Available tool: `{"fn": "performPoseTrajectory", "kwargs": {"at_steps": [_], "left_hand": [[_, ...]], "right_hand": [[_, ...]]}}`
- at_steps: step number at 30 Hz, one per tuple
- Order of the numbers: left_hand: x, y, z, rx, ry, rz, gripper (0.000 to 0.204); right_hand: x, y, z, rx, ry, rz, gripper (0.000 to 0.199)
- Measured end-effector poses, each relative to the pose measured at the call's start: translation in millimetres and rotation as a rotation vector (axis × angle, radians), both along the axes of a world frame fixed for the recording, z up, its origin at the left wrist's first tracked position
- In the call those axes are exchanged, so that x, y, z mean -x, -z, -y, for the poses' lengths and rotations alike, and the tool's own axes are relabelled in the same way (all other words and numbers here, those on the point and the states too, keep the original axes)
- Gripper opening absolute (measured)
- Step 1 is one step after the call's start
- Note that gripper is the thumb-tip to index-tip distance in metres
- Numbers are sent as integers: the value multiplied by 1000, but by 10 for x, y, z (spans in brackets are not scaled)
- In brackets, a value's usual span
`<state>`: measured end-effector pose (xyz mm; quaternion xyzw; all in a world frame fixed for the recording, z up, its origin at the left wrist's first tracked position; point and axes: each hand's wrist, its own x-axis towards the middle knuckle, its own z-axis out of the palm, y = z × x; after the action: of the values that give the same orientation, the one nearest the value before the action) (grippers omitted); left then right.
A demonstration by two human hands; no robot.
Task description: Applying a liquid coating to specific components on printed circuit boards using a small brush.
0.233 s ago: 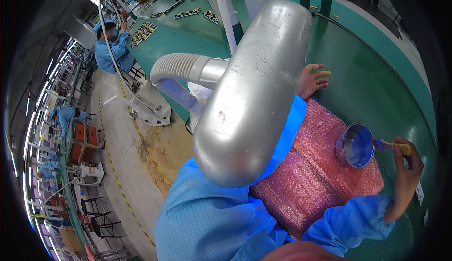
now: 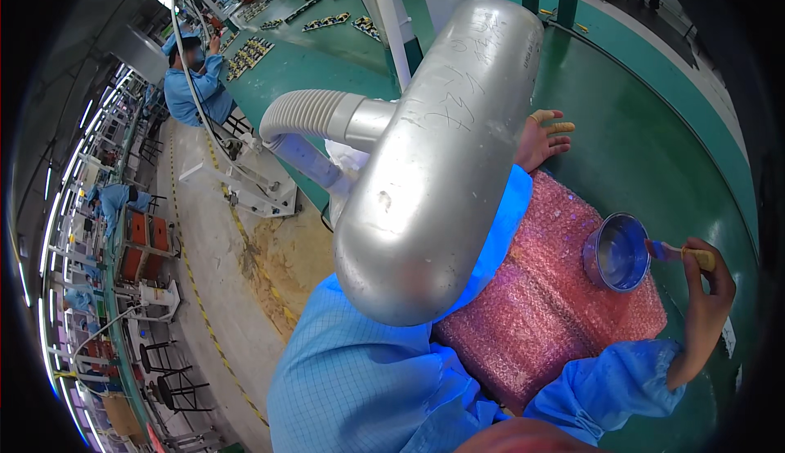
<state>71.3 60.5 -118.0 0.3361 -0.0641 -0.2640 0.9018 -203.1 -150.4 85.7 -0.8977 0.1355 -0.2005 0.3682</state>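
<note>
A large silver metal duct [image 2: 433, 167] with a ribbed hose fills the middle and hides most of my left arm. My left hand [image 2: 541, 136] sticks out beyond it, fingers spread, with rubber finger cots on some fingertips, resting at the far edge of a pink bubble-wrap sheet [image 2: 544, 306]. My right hand [image 2: 707, 285] grips a small brush [image 2: 685, 253] by its wooden handle. The bristles touch the rim of a small round metal cup [image 2: 616, 251] standing on the bubble wrap.
The green worktable [image 2: 654, 118] curves away to the right and back. A person in blue [image 2: 196, 85] works at a far bench with rows of small parts. Stools, racks and a yellow-striped floor line lie to the left.
</note>
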Motion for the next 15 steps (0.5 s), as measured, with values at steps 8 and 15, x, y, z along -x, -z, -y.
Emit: {"fn": "performPoseTrajectory", "kwargs": {"at_steps": [8, 15], "left_hand": [[-1, -7, -2, -2, 8, 5, 36], [0, 5, 30, 0, 16, -18, 37]], "right_hand": [[-16, 10, 37, -19, -27, 0, 22], [-4, 34, 82, -23, -9, 6, 22]]}}
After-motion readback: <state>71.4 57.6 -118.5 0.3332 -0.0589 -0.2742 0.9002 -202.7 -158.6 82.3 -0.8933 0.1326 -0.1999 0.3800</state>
